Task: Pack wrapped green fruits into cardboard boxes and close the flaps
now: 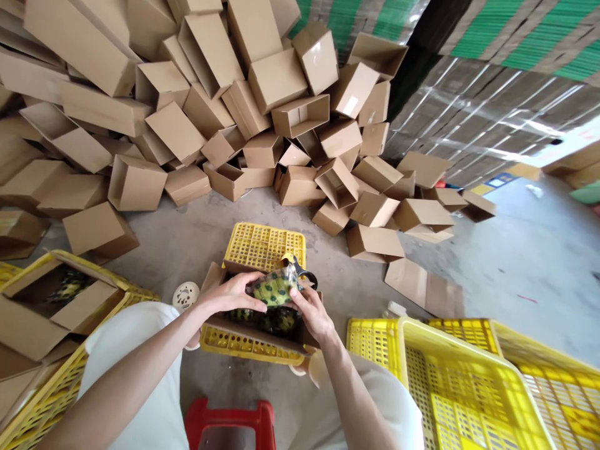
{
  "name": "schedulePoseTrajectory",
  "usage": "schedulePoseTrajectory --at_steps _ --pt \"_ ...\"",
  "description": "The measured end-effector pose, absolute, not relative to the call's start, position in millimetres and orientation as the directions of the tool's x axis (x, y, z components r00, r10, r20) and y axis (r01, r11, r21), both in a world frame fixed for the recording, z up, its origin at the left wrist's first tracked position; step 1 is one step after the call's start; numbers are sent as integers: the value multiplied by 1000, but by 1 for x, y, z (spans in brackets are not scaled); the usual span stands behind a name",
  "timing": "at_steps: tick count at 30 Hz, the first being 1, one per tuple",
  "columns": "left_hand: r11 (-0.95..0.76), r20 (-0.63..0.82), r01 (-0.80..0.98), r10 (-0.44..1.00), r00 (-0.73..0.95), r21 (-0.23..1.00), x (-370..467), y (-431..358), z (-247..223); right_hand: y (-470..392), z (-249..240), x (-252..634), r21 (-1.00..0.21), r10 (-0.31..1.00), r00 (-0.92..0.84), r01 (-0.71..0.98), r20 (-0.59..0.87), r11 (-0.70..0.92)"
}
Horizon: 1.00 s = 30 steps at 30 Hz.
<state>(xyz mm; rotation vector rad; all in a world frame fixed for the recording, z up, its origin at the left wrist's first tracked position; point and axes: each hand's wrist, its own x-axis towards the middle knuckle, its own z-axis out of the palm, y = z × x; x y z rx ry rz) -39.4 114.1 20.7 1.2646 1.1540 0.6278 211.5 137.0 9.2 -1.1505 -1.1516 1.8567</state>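
Note:
Both hands hold one clear-wrapped green package with dark spots [272,287] above an open cardboard box [213,281]. My left hand [239,292] grips its left end, thumb below and fingers over the top. At the right end, my right hand [310,307] closes on it with the thumb on the wrapping. Inside the box lie more dark, spotted wrapped items [281,320]. The box rests on an upturned yellow crate [265,244]. Just beyond the package sits a tape dispenser with a yellow part [290,259], partly hidden.
Many cardboard boxes [281,78] are heaped ahead. Yellow crates [473,369] stand at the right; another yellow crate [60,394] at the left holds an open box [89,306] with wrapped items. A red stool [229,414] is between my legs, and a white round object [186,295] is beside my left knee.

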Motion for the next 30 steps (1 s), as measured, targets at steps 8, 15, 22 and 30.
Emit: schedulePoseTrajectory --at_steps 8,15,22,30 --pt "347 -376 167 908 187 923 -58 121 4 144 4 213 -933 896 -317 -75 -312 -352" --pt "80 -413 695 849 328 715 -61 119 -21 151 2 222 -985 971 -191 118 -146 -125" --pt "-224 -592 858 642 487 463 -40 97 -41 150 6 219 -985 973 -222 170 -58 -20" --pt "-219 -553 872 699 453 437 -43 96 -48 148 9 220 -983 973 -226 186 -56 -13"
